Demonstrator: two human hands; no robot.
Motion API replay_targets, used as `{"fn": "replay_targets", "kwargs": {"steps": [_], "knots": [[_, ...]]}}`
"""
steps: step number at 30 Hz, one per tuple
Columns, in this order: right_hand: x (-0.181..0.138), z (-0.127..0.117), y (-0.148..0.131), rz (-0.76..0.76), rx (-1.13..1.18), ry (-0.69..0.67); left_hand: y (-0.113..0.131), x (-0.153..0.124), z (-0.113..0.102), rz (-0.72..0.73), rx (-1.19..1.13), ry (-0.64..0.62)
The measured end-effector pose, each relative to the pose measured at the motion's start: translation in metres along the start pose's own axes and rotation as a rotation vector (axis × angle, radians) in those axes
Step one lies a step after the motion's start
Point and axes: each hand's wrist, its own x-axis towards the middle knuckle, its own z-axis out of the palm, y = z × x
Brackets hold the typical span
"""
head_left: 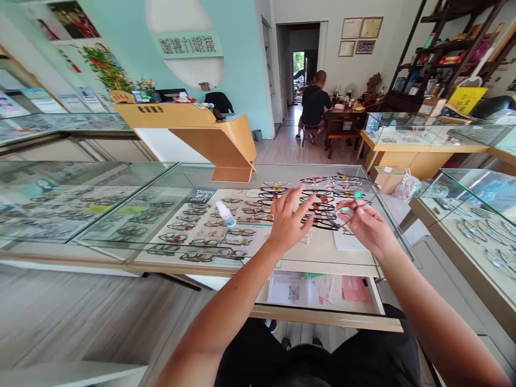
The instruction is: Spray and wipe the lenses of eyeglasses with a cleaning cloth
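Note:
My right hand (371, 228) pinches a pair of eyeglasses (347, 208) by its thin frame, above the right part of the glass display counter (310, 262). Green glints show near the lenses. To the left, my left hand (289, 220) is raised over the counter with its fingers spread and nothing in them. Rows of glasses frames (318, 205) lie beyond and between my hands, some with coloured tags. A small white bottle (226, 214) stands on the counter left of my left hand. White paper (342, 239) lies below my right hand.
An open drawer (381, 301) with papers and a pink sheet (355, 288) juts out over my lap. More display cases stand left and at right (463, 215). Behind the counter is a wooden reception desk (237, 145). A person (315, 105) sits at a dark table in back.

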Motion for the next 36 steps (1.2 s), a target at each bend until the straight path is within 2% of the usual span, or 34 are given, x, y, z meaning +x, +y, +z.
{"fn": "replay_targets", "kwargs": {"steps": [4, 7, 10, 13, 16, 21, 25, 27, 30, 33, 36], "knots": [[-0.004, -0.013, -0.014, -0.054, -0.008, 0.014, -0.035, 0.007, -0.034, -0.308, 0.087, 0.352], [-0.007, -0.019, -0.022, -0.084, -0.024, 0.032, -0.068, 0.001, -0.057, -0.524, 0.162, 0.493], [-0.012, -0.021, -0.025, -0.102, -0.035, 0.035, -0.095, -0.017, -0.068, -0.78, 0.14, 0.479], [-0.015, -0.02, -0.024, -0.12, -0.05, 0.034, -0.111, -0.036, -0.066, -1.036, 0.068, 0.347], [-0.017, -0.018, -0.019, -0.112, -0.058, 0.027, -0.12, -0.049, -0.058, -1.163, 0.008, 0.26], [-0.022, -0.012, -0.016, -0.095, -0.069, 0.011, -0.123, -0.051, -0.056, -1.182, -0.063, 0.278], [-0.017, 0.0, -0.022, -0.098, -0.112, -0.009, -0.104, -0.031, -0.059, -0.976, -0.232, 0.277], [-0.011, 0.01, -0.025, -0.099, -0.155, -0.041, -0.087, -0.013, -0.056, -0.845, -0.47, 0.233], [0.003, 0.025, -0.02, -0.115, -0.24, -0.101, -0.057, 0.012, -0.046, -0.74, -1.08, 0.081], [0.012, 0.035, -0.005, -0.096, -0.277, -0.131, -0.029, 0.026, -0.038, -0.752, -1.543, -0.124], [0.013, 0.041, 0.016, -0.055, -0.285, -0.117, -0.013, 0.024, -0.033, -0.777, -1.745, -0.264]]}}
